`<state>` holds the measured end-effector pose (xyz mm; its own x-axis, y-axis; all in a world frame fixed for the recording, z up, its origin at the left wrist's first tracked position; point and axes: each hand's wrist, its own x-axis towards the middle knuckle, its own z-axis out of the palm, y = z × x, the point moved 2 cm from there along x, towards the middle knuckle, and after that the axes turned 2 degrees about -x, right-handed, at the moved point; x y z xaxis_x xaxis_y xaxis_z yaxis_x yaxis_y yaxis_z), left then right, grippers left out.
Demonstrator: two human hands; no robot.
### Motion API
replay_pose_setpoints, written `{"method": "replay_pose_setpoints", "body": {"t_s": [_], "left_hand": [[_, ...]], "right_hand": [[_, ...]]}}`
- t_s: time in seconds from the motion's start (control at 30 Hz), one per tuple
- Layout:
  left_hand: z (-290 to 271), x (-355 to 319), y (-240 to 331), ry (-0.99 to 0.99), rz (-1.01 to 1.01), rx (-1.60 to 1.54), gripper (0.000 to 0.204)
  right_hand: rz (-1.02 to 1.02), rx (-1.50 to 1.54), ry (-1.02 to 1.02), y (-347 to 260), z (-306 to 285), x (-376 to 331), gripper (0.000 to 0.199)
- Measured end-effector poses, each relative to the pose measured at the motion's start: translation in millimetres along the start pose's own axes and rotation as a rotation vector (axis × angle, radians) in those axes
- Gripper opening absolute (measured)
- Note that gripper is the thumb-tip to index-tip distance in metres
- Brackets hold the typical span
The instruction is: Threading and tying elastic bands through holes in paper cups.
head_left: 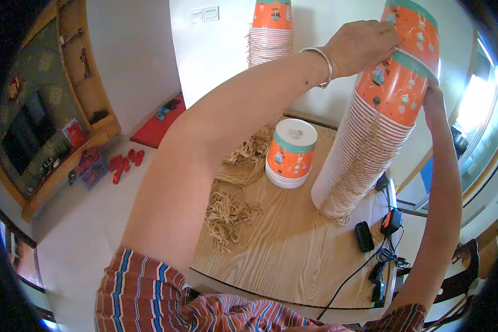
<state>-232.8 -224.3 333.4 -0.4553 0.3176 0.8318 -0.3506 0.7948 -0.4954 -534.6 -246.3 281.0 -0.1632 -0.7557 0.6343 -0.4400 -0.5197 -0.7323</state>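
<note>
My left hand [365, 47], with a bracelet at its wrist, has its fingers closed at the rim of an orange paper bucket [412, 30] with a green band. This bucket is upside down over the top of a tall, leaning stack of matching buckets [390, 91]. At the rim's right side my right hand [434, 95] grips the same bucket; most of its fingers are hidden behind it. Tan strings [365, 160] hang down the stack's side. A short inverted stack of buckets [293, 155] stands to the left on the wooden table [282, 243].
Another tall bucket stack [271, 33] rises by the wall. Loose tan string [229, 218] lies in heaps at the table's left. Black adapters [391, 222] and cables [386, 254] lie along the right edge. Red slippers [126, 161] are on the floor at left.
</note>
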Motion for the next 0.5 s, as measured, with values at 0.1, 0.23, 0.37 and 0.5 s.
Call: {"method": "replay_pose_setpoints", "body": {"t_s": [0.1, 0.23, 0.37, 0.5], "left_hand": [[0, -5, 0, 0.01, -0.012, -0.051, 0.017], [1, -13, -4, 0.03, 0.024, -0.062, 0.018], [3, -18, -2, 0.06, 0.053, -0.063, 0.019], [4, -24, 1, 0.116, 0.096, -0.064, 0.019]], "right_hand": [[-0.003, -0.001, 0.042, -2, 2, -9, 0.036], [-0.003, -0.036, 0.045, 3, 8, -12, 0.036], [0.007, 0.018, 0.021, 9, 5, -16, 0.032], [0.04, -0.097, 0.002, 21, -2, -13, 0.028]]}}
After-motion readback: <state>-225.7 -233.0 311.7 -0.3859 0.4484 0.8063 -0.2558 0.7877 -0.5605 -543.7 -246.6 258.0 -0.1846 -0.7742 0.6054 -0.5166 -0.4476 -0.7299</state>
